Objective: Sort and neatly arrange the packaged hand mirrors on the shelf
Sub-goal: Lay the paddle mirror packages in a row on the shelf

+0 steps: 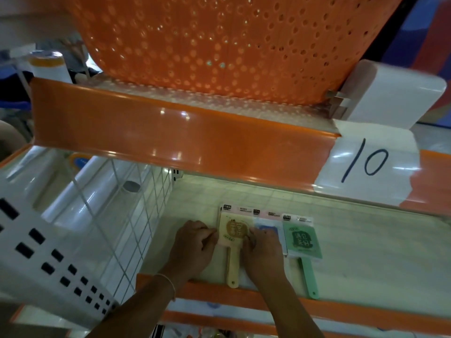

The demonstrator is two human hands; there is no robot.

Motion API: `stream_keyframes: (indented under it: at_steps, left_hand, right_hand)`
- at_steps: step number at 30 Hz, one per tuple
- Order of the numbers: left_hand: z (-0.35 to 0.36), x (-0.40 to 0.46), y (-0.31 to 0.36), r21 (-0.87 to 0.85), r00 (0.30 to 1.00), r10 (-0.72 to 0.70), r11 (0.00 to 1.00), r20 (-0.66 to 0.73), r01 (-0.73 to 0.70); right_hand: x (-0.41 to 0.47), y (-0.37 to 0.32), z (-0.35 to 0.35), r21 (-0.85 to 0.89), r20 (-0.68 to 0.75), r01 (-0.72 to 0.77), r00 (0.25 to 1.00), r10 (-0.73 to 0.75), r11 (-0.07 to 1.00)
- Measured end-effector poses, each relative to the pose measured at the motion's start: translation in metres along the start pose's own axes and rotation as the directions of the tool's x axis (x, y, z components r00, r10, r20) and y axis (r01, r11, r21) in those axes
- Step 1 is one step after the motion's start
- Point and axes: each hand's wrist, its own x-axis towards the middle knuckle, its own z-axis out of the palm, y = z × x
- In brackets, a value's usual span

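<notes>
Your left hand (195, 242) lies on the shelf (366, 252) with its fingers curled, the tips pinching the left edge of the cream mirror (234, 232). Your right hand (262, 252) presses down over the blue mirror (267, 228), its curled fingers touching the cream pack's right edge; whether it truly grips either pack, you cannot tell. A thin bracelet (168, 284) circles your left wrist.

The packaged hand mirrors lie flat in a row near the middle of the shelf, heads far, handles toward you. The cream one is on the left, its face printed with a brown round emblem, its pale handle reaching the orange front lip (341, 311). The blue one sits between, mostly hidden under your hand. The green mirror (303, 240) is on the right, just beside the blue, in glossy clear wrap with a white header card, its green handle running to the lip.

To the left, a white wire divider (117, 215) fences off a compartment holding shiny white rolls (97, 189). A white perforated panel (36, 252) stands nearer left. Above, a glossy orange shelf edge (170, 132) carries a white label (368, 164) handwritten "10", and an orange perforated basket (219, 45) sits on top.
</notes>
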Motion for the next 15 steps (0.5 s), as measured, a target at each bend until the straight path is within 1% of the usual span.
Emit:
stream_keyframes:
  at_steps: [6,15]
  left_hand:
    - [-0.001,-0.002,0.003,0.024,0.999,0.005,1.000,0.039,-0.006]
    - [-0.003,-0.001,0.004,0.045,0.998,0.016,0.999,0.058,-0.019]
  right_hand:
    - [0.001,-0.005,0.002,-0.033,-0.018,0.039,0.999,-0.040,0.999]
    - [-0.001,-0.011,-0.003,-0.025,-0.014,0.057,0.998,-0.057,0.998]
